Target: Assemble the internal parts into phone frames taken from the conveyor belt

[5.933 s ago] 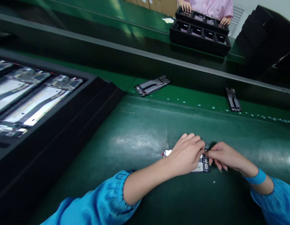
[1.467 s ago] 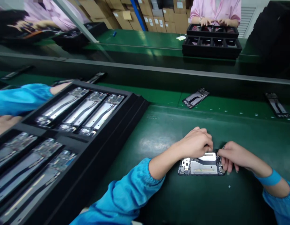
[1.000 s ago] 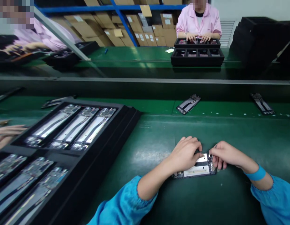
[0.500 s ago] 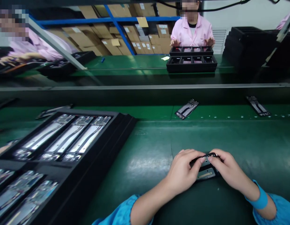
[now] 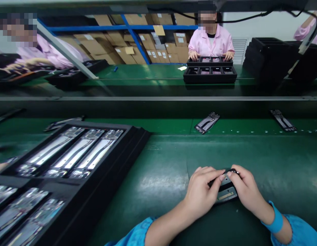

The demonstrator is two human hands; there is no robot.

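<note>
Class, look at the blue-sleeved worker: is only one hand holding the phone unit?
No, the left hand and the right hand both grip the phone unit, one from each side.

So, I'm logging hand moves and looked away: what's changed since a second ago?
The left hand and right hand now grip the phone unit, thumbs on top; the left had arched over it, the right was at its right end. Lying flat before, it now seems tilted. The black tray and two phone frames farther back stayed put.
</note>
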